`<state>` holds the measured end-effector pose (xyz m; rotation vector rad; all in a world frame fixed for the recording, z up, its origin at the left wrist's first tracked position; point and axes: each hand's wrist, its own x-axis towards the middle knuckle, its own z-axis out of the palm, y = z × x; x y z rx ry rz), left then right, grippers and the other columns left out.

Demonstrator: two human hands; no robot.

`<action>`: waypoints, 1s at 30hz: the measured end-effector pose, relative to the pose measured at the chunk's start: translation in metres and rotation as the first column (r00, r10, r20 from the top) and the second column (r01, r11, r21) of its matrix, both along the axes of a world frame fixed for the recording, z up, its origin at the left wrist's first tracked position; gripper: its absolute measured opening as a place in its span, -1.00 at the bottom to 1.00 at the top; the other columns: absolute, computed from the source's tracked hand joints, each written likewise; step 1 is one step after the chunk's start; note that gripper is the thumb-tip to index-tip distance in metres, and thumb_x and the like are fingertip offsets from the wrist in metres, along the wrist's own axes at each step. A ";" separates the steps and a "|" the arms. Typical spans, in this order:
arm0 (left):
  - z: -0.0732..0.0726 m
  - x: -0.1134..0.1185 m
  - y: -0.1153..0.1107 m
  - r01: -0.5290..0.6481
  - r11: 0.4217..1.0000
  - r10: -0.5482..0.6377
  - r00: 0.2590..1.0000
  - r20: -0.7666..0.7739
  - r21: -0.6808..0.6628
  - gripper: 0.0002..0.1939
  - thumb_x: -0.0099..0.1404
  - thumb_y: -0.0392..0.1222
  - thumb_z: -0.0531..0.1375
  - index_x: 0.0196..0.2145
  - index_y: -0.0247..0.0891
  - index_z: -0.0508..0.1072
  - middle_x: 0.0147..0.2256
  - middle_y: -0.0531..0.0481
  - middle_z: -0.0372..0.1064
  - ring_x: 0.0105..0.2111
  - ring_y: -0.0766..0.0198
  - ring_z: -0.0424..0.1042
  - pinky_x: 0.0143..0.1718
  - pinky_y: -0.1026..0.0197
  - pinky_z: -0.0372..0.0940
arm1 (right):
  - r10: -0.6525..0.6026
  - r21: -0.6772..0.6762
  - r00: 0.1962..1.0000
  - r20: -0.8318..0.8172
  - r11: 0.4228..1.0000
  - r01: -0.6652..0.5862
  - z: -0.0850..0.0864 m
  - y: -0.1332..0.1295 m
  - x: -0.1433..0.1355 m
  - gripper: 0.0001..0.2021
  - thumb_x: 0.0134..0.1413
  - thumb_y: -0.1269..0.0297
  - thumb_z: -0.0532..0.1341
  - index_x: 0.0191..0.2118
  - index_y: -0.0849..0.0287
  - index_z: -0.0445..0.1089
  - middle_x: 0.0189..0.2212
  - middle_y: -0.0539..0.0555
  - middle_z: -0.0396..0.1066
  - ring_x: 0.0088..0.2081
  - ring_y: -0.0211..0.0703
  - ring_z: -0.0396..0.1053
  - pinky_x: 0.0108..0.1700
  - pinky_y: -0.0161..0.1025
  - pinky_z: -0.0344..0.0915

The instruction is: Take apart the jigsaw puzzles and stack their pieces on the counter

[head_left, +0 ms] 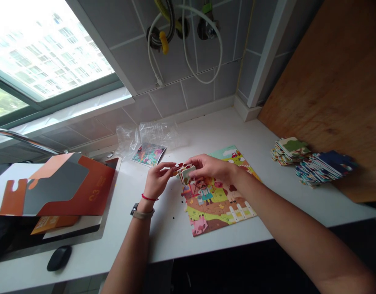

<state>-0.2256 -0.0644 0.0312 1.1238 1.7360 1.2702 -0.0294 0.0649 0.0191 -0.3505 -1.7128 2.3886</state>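
Note:
On the white counter lies a partly joined jigsaw puzzle (pixel 218 204) with a farm picture: a farmer, a pig and a white fence. My right hand (pixel 208 167) is closed on a small stack of puzzle pieces (pixel 186 174), held just above the puzzle's upper left edge. Close beside it, my left hand (pixel 159 177) pinches a reddish puzzle piece (pixel 178 167) at the stack's left side. A red string bracelet and a watch (pixel 142 210) are on my left wrist. My right hand and forearm hide part of the puzzle.
Two piles of puzzle pieces, a green-topped one (pixel 292 150) and a dark blue one (pixel 327 166), stand at the right by a wooden panel. Clear plastic bags (pixel 159 134) and a colourful picture card (pixel 149 154) lie behind. An orange box (pixel 96 188) and a black mouse (pixel 59 258) are at left.

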 end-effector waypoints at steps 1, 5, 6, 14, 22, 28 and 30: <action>-0.001 0.000 0.001 -0.034 0.999 0.034 0.999 0.035 -0.002 -0.51 0.10 0.12 0.43 -0.19 -0.36 0.58 -0.21 -0.17 0.60 -0.21 0.02 0.62 -0.14 0.03 0.55 | -0.135 0.014 0.990 0.031 0.991 0.135 -0.003 0.000 -0.003 -0.62 0.02 0.26 0.44 -0.03 0.22 0.49 -0.18 0.14 0.57 -0.22 -0.15 0.54 -0.12 -0.23 0.47; -0.003 0.004 0.002 -0.065 0.998 0.064 0.993 0.098 0.012 -0.43 0.05 0.13 0.46 -0.12 -0.37 0.58 -0.17 -0.20 0.61 -0.21 0.00 0.63 -0.12 -0.03 0.57 | -0.415 0.150 0.908 0.057 0.903 0.403 -0.014 0.000 -0.015 -0.58 -0.03 0.31 0.45 0.01 0.21 0.51 -0.19 0.17 0.59 -0.17 -0.02 0.55 -0.06 -0.08 0.49; -0.004 0.005 0.002 -0.057 0.998 0.054 0.993 0.101 0.025 -0.42 0.05 0.12 0.46 -0.11 -0.37 0.57 -0.18 -0.20 0.61 -0.21 0.01 0.63 -0.11 -0.03 0.57 | -0.429 0.180 0.903 0.033 0.891 0.417 -0.016 0.000 -0.016 -0.57 -0.04 0.32 0.45 0.02 0.20 0.52 -0.13 0.19 0.59 -0.11 0.01 0.55 -0.01 -0.06 0.48; -0.003 0.004 0.001 0.058 0.997 -0.063 0.992 0.106 0.051 -0.46 0.07 0.04 0.46 -0.07 -0.31 0.52 -0.19 -0.18 0.60 -0.20 0.05 0.61 -0.12 0.00 0.53 | -0.266 0.050 0.962 -0.066 0.962 0.270 -0.015 -0.003 -0.015 -0.62 -0.10 0.25 0.47 -0.10 0.23 0.54 -0.23 0.12 0.61 -0.14 -0.06 0.56 0.02 -0.11 0.44; 0.010 0.003 -0.008 0.321 0.933 -0.359 0.828 -0.431 -0.161 -0.42 0.09 0.09 0.44 -0.03 -0.21 0.41 -0.27 -0.02 0.42 -0.29 0.20 0.42 -0.34 0.20 0.34 | -0.269 -0.052 0.963 0.015 0.962 0.269 0.003 0.004 -0.004 -0.61 -0.10 0.25 0.50 -0.13 0.26 0.50 -0.21 0.15 0.58 -0.23 -0.16 0.53 -0.11 -0.25 0.47; 0.010 0.019 -0.012 0.402 0.846 -0.533 0.612 -0.585 -0.351 -0.54 0.00 0.06 0.48 -0.25 -0.20 0.44 -0.29 -0.04 0.38 -0.28 0.09 0.34 -0.26 0.08 0.26 | 0.276 -0.086 0.961 0.006 0.958 -0.274 0.016 0.010 0.019 -0.64 -0.02 0.27 0.46 -0.10 0.26 0.47 -0.22 0.05 0.57 -0.26 -0.22 0.52 -0.11 -0.29 0.43; 0.010 0.024 -0.013 0.393 0.846 -0.533 0.620 -0.576 -0.361 -0.63 0.04 -0.06 0.46 -0.27 -0.18 0.42 -0.28 -0.03 0.39 -0.29 0.11 0.34 -0.26 0.10 0.24 | 0.471 -0.065 0.882 0.026 0.881 -0.468 0.018 0.012 0.021 -0.64 -0.06 0.30 0.48 -0.12 0.32 0.50 -0.23 0.10 0.58 -0.24 -0.17 0.53 -0.11 -0.26 0.43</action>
